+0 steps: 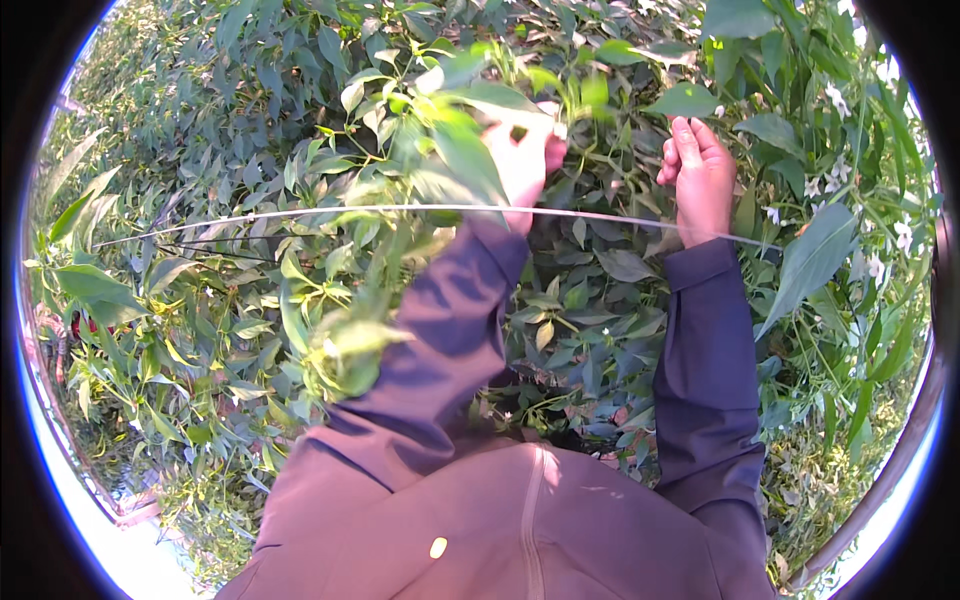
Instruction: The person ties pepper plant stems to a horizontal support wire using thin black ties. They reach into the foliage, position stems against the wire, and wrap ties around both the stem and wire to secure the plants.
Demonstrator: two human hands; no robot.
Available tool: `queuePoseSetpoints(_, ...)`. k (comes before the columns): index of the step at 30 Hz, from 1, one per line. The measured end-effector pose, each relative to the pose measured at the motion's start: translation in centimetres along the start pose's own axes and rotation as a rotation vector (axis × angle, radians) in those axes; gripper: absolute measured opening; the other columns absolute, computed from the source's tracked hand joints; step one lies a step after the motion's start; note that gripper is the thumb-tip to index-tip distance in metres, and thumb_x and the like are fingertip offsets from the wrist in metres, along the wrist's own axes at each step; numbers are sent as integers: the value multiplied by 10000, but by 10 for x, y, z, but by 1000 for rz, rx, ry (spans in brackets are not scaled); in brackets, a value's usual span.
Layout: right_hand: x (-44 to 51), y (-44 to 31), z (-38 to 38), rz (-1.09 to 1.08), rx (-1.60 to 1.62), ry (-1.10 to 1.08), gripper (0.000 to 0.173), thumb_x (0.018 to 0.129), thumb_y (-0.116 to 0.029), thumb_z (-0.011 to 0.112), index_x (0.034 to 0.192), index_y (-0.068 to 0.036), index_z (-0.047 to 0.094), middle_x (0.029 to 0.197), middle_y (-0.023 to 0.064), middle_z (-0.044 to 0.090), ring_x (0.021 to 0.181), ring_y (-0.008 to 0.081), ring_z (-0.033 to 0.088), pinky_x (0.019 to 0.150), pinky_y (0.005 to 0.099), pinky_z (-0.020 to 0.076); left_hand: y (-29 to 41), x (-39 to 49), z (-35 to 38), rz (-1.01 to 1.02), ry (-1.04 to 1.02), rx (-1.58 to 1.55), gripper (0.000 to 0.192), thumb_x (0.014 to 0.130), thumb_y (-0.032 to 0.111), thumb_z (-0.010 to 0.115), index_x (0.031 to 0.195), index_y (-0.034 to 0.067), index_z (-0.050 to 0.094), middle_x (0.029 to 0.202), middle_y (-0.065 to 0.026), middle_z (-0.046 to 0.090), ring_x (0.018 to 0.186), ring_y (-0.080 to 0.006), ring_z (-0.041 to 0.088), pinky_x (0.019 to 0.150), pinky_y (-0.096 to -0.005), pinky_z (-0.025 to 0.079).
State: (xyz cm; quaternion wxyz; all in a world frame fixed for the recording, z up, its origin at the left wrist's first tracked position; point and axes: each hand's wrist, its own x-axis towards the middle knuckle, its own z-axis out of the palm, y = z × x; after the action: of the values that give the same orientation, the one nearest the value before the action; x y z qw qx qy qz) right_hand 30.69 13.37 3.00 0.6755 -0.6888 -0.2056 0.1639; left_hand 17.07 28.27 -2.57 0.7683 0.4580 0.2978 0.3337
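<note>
Leafy green plants with small white flowers (pixel 836 174), resembling pepper plants, surround both my arms. My left hand (pixel 521 154) reaches into the foliage at the upper middle; blurred leaves partly cover it, and what its fingers hold cannot be made out. To the right, my right hand (pixel 697 169) is raised with curled fingers, its fingertips at the lower edge of a broad green leaf (pixel 684 100). Whether they pinch the leaf or its stalk is unclear. A thin pale string (pixel 420 208) runs across the plants and passes by both wrists.
Dense foliage (pixel 247 142) spreads on every side, with a leafy branch (pixel 352 345) against my left sleeve. Thin dark strings (pixel 217 241) run through the plants at left. A curved dark pole or pipe (pixel 892 469) follows the lower right rim.
</note>
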Motion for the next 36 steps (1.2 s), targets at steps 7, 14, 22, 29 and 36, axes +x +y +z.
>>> queuePoseSetpoints(7,-15,-6,-1,-52,83,67,285,1080,-216,580,1265,-26,683,730,-51,494,616,34,446,546,214,431,46,74,18,-29,-299,70,274,1021,287,665,1114,32,696,1002,-66,697,919,-174,696,840,-318,585)
queuePoseSetpoints(14,-26,2,3,-53,74,39,306,1086,-220,571,1298,-27,678,712,-50,479,609,37,444,538,216,430,72,86,45,-21,-404,150,210,1021,241,673,935,53,708,799,-25,703,679,-120,649,585,-263,529)
queuePoseSetpoints(22,2,6,17,-89,113,64,185,1073,-177,583,1093,-26,687,698,-26,556,556,54,488,489,228,426,70,60,48,26,-511,314,304,973,303,727,1091,23,743,993,-53,749,904,-136,705,802,-292,564)
queuePoseSetpoints(29,40,21,20,-77,-253,-65,146,1020,-113,577,928,-39,663,673,-26,579,512,65,496,451,257,387,73,47,60,-8,-622,234,301,959,304,745,1124,54,761,1018,-18,757,905,-97,690,793,-260,536)
queuePoseSetpoints(36,52,30,26,-84,-234,-113,182,1048,-192,616,1129,-53,701,695,-51,563,548,43,485,476,217,389,59,49,53,53,-558,96,403,943,217,740,1281,8,675,1057,-67,743,913,-123,688,796,-284,563)
